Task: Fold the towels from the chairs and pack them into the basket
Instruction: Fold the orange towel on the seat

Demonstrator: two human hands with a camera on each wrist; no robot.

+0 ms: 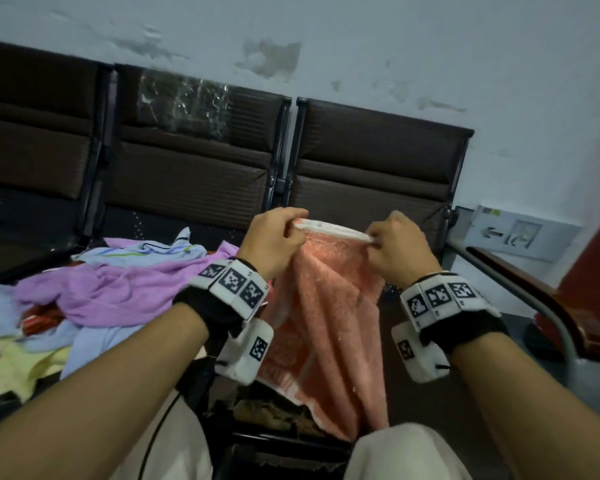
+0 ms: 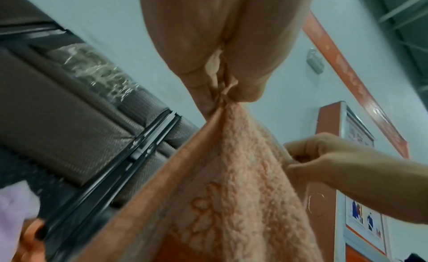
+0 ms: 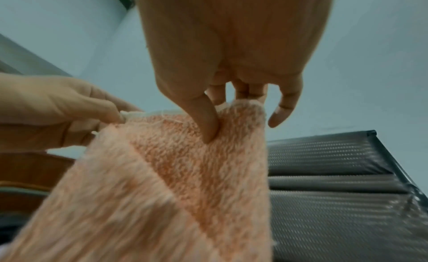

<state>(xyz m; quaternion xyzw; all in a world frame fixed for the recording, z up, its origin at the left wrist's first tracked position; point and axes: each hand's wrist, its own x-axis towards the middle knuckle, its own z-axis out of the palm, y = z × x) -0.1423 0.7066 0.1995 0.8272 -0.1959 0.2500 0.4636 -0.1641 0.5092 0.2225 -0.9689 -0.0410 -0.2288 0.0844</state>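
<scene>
A peach-orange towel [image 1: 326,313] hangs in the air in front of the right-hand chair, held up by its white top hem. My left hand [image 1: 274,237] pinches the hem's left corner [image 2: 222,94] between thumb and curled fingers. My right hand [image 1: 395,244] pinches the right corner, thumb pressed into the pile [image 3: 208,130]. The towel's lower end drapes down over the seat edge towards my knees. A heap of loose towels [image 1: 118,285], purple, light blue and pale yellow, lies on the middle seat to the left. No basket is in view.
A row of dark brown chairs [image 1: 368,161] stands against a pale blue wall [image 1: 430,46]. A metal armrest [image 1: 534,299] with a wooden rail curves along the right side. My light-trousered knees [image 1: 406,452] are at the bottom edge.
</scene>
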